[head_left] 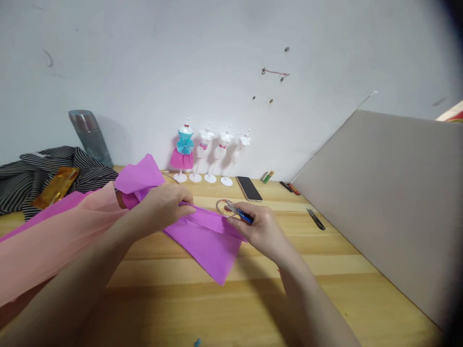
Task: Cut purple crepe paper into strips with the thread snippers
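A sheet of purple crepe paper (206,236), folded along its upper edge, is stretched between my two hands above the wooden table. My left hand (164,205) is closed, pinching the fold between thumb and fingers. At the sheet's right end, my right hand (262,229) is closed round a blue-handled knife (244,215), its silver blade pointing up and left. The right thumb also presses on the paper's edge. More purple paper (141,173) rises behind my left hand, and a long peach-coloured sheet (68,224) lies beside my left forearm.
At the wall stand several small white mannequins (224,152), one wearing a dress (183,149). Behind my right hand lie a roll of tape (219,207) and a phone (249,188). A black-handled tool (316,220) lies near a white panel (383,193). Striped cloth (90,168) and a bottle (90,137) are left.
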A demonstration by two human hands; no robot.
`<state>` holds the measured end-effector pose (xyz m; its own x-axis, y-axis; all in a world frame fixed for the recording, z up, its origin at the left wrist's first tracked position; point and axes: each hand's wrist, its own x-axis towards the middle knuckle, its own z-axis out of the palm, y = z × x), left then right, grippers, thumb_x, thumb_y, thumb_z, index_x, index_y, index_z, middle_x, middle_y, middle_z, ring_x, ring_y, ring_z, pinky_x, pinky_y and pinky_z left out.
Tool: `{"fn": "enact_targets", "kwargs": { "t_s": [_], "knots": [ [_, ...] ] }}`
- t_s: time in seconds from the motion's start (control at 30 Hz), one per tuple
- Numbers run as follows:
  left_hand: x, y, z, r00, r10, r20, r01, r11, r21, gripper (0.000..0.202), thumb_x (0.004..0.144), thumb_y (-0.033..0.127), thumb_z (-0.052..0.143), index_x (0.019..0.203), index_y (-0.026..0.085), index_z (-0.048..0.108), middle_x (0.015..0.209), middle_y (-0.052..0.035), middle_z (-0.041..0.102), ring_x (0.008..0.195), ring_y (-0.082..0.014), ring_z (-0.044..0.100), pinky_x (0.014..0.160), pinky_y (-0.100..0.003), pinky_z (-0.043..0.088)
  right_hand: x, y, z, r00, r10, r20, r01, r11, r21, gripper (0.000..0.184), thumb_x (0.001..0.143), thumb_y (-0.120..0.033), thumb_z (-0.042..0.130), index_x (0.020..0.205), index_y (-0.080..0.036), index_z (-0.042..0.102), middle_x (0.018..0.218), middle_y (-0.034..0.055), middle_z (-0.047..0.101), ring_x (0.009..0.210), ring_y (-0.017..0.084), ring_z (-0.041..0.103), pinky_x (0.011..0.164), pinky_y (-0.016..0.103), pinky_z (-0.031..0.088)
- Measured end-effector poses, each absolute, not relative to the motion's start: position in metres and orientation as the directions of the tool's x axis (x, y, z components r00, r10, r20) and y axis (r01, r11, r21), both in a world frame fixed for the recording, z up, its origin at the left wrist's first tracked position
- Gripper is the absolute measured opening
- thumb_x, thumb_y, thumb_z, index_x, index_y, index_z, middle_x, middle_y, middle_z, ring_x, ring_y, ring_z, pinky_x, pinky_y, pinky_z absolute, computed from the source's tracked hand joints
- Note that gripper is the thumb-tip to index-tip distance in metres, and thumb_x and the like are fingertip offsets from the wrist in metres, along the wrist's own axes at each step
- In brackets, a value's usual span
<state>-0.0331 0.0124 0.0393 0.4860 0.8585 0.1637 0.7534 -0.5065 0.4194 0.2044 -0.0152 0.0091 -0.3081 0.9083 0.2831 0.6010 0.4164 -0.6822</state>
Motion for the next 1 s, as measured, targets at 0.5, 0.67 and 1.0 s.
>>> {"fn": "enact_targets", "kwargs": {
  "t_s": [0.5, 0.67, 1.0],
  "knots": [
    [-0.039, 0.012, 0.032, 0.536, 0.830, 0.155, 0.802, -0.558, 0.213, 0.011, 0.079, 0.015, 0.050, 0.075, 0.018, 0.060, 0.080, -0.0045, 0.062, 0.074, -0.0198, 0.054, 0.061, -0.030, 0.033, 0.180, -0.010, -0.011, -0.354, 0.834, 0.423, 0.678, 0.540, -0.499, 0.023, 0.083, -0.017, 0.051, 0.061, -0.020, 0.045, 0.060, 0.0007, 0.050, 0.056, 0.013, 0.043, 0.054, 0.026, 0.028],
    [-0.061, 0.022, 0.045, 0.420, 0.887, 0.191, 0.899, -0.436, 0.046, 0.016, 0.078, 0.010, 0.043, 0.074, 0.018, 0.057, 0.085, -0.0078, 0.061, 0.076, -0.0222, 0.056, 0.058, -0.031, 0.032, 0.182, -0.009, -0.009, -0.294, 0.876, 0.383, 0.670, 0.475, -0.571, 0.030, 0.082, -0.023, 0.053, 0.056, -0.020, 0.038, 0.053, -0.0018, 0.041, 0.053, 0.012, 0.036, 0.052, 0.026, 0.025],
    [-0.104, 0.016, 0.065, 0.354, 0.879, 0.319, 0.896, -0.417, 0.153, 0.018, 0.083, 0.031, 0.049, 0.080, 0.022, 0.064, 0.079, -0.0027, 0.066, 0.070, -0.0181, 0.055, 0.063, -0.029, 0.034, 0.195, 0.004, -0.006, -0.310, 0.920, 0.240, 0.462, 0.366, -0.808, 0.026, 0.076, -0.034, 0.060, 0.057, -0.018, 0.053, 0.059, -0.0009, 0.046, 0.060, 0.014, 0.043, 0.058, 0.028, 0.034]
  ]
}}
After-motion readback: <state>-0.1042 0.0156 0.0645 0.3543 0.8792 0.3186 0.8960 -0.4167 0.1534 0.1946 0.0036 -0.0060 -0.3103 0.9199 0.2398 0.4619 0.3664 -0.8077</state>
